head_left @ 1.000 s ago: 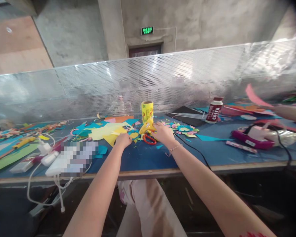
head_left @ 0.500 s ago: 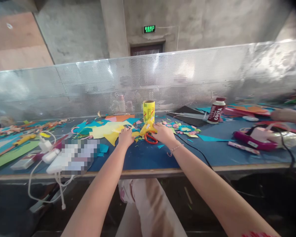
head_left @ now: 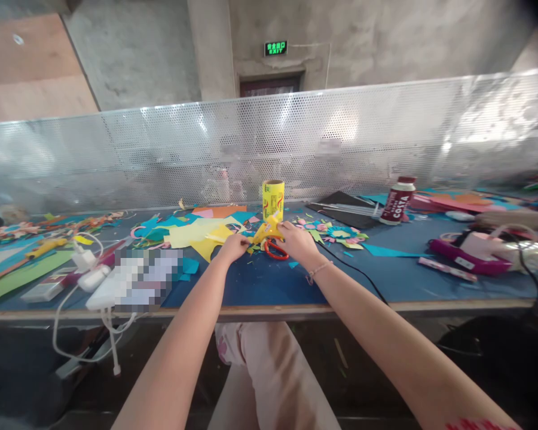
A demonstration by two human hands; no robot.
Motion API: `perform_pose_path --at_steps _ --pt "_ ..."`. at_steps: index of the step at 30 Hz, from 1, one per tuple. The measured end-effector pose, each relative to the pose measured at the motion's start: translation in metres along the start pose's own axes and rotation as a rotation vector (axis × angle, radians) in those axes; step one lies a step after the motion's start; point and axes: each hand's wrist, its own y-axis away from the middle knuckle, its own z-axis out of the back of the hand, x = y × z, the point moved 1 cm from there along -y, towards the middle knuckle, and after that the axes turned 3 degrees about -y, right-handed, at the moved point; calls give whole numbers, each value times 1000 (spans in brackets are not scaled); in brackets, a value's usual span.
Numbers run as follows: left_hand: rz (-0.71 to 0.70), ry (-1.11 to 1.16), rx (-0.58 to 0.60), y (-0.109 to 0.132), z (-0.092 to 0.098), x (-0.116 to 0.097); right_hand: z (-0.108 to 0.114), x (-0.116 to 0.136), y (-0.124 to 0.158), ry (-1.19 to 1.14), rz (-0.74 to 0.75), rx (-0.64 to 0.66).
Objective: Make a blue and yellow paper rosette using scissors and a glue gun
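Note:
My right hand (head_left: 298, 243) is wrapped round a yellow hot glue gun (head_left: 264, 229), whose nozzle points left. Close to that nozzle is my left hand (head_left: 235, 247), its fingertips pinched together; what they hold is too small to make out. Red-handled scissors (head_left: 277, 249) lie on the table just under the glue gun. Behind it stands a yellow cardboard roll (head_left: 273, 200). Pale yellow paper (head_left: 186, 235) lies beyond my left hand, with small paper scraps around. Several paper flowers (head_left: 338, 232) rest beyond my right hand.
A white power bank (head_left: 110, 289) with cables sits front left, beside a blurred-out object. Further left is another yellow glue gun (head_left: 49, 247). On the right stand a dark red bottle (head_left: 398, 202) and a purple item (head_left: 470, 257). Another person's arm (head_left: 520, 220) reaches in. A perforated metal screen (head_left: 170, 155) borders the back.
My left hand has moved slightly right, nearer the glue gun's nozzle, with its fingers drawn together. My right hand keeps its grip on the glue gun. The view has shifted a little.

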Motion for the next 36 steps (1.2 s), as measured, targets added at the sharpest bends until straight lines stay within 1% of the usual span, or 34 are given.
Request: perform_pose_path --at_steps 10,23,30,36 --pt "33 6 15 2 5 -3 -6 -2 0 -3 74 -14" --pt "52 -29 27 -1 5 -1 -8 -4 1 25 154 -41" --pt "22 -11 23 -3 0 4 -3 -2 2 73 178 -34" --pt "6 25 3 -4 -2 5 1 -1 1 106 165 -13"
